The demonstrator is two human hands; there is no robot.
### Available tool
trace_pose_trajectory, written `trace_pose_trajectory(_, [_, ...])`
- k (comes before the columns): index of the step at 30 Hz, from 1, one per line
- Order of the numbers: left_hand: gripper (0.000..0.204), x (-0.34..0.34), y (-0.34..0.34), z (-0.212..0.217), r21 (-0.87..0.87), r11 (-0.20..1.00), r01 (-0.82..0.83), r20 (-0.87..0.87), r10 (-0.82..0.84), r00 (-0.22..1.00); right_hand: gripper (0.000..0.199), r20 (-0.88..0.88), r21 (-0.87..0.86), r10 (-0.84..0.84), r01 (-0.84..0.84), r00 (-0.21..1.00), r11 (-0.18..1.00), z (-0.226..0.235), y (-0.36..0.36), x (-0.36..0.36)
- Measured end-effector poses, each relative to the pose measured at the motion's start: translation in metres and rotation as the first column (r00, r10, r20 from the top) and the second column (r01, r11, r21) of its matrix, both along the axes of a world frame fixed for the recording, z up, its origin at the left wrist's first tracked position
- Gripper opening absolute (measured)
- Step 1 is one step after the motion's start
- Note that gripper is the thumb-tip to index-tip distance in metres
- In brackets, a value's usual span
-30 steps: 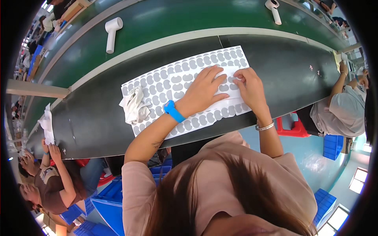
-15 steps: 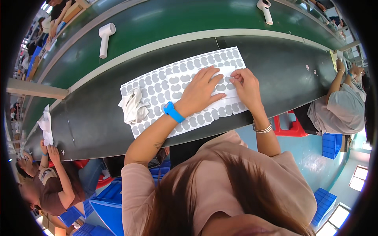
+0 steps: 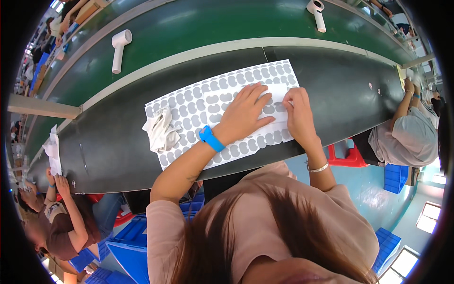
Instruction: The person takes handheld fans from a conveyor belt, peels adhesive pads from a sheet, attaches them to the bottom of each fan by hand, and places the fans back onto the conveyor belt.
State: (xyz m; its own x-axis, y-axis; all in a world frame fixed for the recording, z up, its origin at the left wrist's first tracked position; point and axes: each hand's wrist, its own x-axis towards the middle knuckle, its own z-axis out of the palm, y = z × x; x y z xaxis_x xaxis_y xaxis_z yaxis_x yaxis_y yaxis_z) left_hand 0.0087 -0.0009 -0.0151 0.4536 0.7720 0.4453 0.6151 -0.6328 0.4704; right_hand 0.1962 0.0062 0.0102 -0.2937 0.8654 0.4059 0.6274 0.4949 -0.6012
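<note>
A large white sheet (image 3: 189, 104) printed with rows of grey rounded double-lobed shapes lies on the dark bench. On top of it rests a smaller white sheet (image 3: 269, 91) with similar grey shapes. Across this smaller sheet my left hand (image 3: 245, 110) lies flat, fingers spread. A blue band circles that wrist. My right hand (image 3: 298, 111) is at the smaller sheet's right end, thumb and fingertips pinched together; what they hold is too small to make out. A crumpled white cloth-like piece (image 3: 162, 130) sits on the large sheet's left end.
Behind the dark bench (image 3: 113, 142) a raised light edge (image 3: 156, 60) borders a green surface. Two white handheld devices (image 3: 118, 52) (image 3: 318, 16) lie there. Other people work at the far left and far right. Blue crates (image 3: 127, 251) and a red stool (image 3: 347, 155) stand below bench level.
My right hand has shifted slightly right and its fingers still pinch. The left hand stays flat on the sheet. The whole view has moved a little.
</note>
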Motion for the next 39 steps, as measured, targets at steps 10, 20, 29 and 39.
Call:
trace_pose_trajectory(10, [0.050,-0.001,-0.001,0.002,-0.034,0.999,0.001,-0.007,-0.001,1.000,0.034,-0.334,0.023,-0.283,0.308,0.899,0.951,-0.004,0.164,0.066])
trace_pose_trajectory(20, [0.052,-0.002,-0.002,0.001,-0.031,1.000,-0.001,-0.014,0.001,1.000,0.057,-0.006,0.282,-0.457,0.440,0.889,0.852,-0.049,0.325,0.096])
trace_pose_trajectory(29, [0.044,-0.002,-0.006,0.000,-0.019,0.999,0.026,0.091,-0.024,0.996,0.096,-0.738,-0.282,-0.269,0.079,0.618,0.956,0.048,0.273,0.081])
trace_pose_trajectory(39, [0.033,-0.006,-0.038,0.038,-0.015,0.998,0.058,0.380,-0.048,0.924,0.081,-0.774,-0.494,-0.196,-0.381,0.603,0.782,0.031,0.022,0.032])
